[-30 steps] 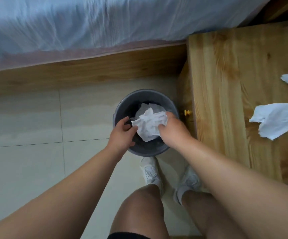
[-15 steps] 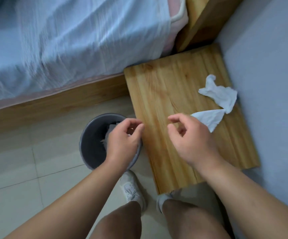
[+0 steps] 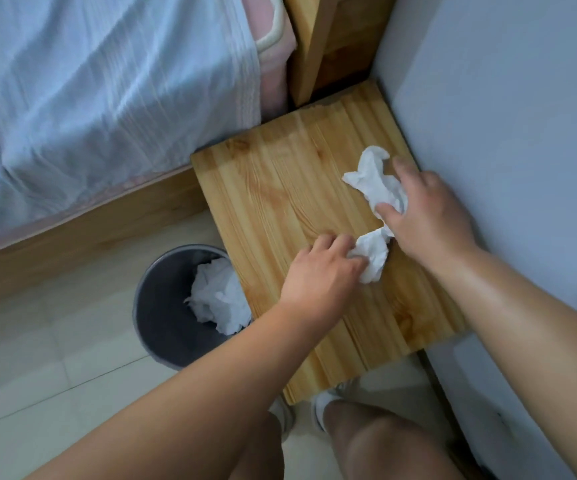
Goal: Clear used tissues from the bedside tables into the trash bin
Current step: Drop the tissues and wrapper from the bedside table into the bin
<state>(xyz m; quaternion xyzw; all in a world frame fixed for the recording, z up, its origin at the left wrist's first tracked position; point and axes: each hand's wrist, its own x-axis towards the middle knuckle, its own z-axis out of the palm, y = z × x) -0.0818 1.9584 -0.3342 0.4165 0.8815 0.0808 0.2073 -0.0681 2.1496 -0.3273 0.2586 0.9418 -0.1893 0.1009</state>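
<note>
Two crumpled white tissues lie on the wooden bedside table [image 3: 280, 202]. My right hand [image 3: 425, 216] closes over the far tissue [image 3: 372, 174], thumb and fingers around it near the wall. My left hand [image 3: 318, 278] pinches the near tissue [image 3: 372, 258] at its left end. The grey round trash bin [image 3: 155, 306] stands on the floor left of the table, with crumpled white tissue [image 3: 218, 296] inside it.
The bed with a light blue sheet [image 3: 89, 98] fills the upper left, on a wooden frame [image 3: 72, 237]. A grey wall [image 3: 505, 133] borders the table on the right. My knees and white shoes [image 3: 321, 407] are below the table's front edge.
Both hands left the bin after dropping a tissue there, moved right over the table, and now each has closed on one of the two tissues. The view swung right.
</note>
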